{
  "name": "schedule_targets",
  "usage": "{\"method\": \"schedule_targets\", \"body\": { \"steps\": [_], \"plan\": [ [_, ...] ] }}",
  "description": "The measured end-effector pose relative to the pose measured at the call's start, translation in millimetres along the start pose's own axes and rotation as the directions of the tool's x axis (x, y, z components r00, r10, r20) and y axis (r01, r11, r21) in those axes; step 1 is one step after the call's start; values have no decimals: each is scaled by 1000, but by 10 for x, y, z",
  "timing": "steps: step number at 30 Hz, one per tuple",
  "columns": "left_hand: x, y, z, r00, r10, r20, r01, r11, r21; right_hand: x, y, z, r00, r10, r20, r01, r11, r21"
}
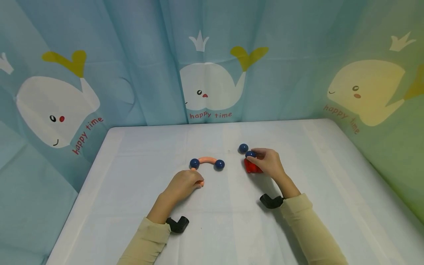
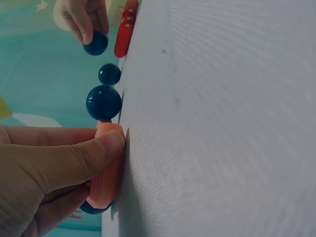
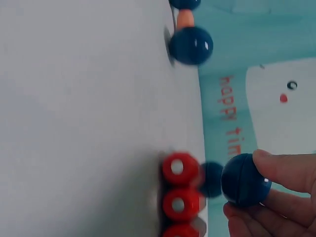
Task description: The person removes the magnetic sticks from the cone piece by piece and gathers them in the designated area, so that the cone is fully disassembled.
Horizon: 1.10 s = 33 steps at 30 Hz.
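The right hand point(image 1: 269, 162) pinches a glossy dark blue ball point(image 3: 245, 179) in its fingertips, just above a red piece with holes point(image 3: 178, 194) on the white table point(image 1: 232, 228). Left of that red piece, the left hand point(image 1: 183, 184) grips one end of a curved orange tube point(image 1: 208, 159) capped by two more blue balls.

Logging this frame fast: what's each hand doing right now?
Left hand: grips one end of the orange curved piece on the table.
Right hand: pinches a dark blue ball above the red piece.
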<state>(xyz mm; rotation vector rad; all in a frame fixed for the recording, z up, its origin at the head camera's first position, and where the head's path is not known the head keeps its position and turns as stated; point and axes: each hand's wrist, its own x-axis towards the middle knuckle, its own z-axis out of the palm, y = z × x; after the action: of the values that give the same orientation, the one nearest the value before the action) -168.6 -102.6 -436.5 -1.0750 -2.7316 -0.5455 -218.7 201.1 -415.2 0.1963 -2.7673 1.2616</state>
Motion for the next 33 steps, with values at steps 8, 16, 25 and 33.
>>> {"method": "schedule_targets", "body": {
  "steps": [8,16,25,33],
  "plan": [
    [-12,2,-3,1000,-11,0,11,1000,-8,201,105,-135,998,25,50,-21,996,-82],
    [-22,-19,15,1000,3,-15,-3,1000,-3,337,170,-150,988,71,135,-55,991,-120],
    [-2,-32,32,1000,24,-10,-24,1000,14,403,252,-100,977,126,172,-100,983,-155],
    [-3,-25,13,999,26,-23,-26,1000,14,429,250,-71,979,123,163,-99,984,-148]
  ]
}}
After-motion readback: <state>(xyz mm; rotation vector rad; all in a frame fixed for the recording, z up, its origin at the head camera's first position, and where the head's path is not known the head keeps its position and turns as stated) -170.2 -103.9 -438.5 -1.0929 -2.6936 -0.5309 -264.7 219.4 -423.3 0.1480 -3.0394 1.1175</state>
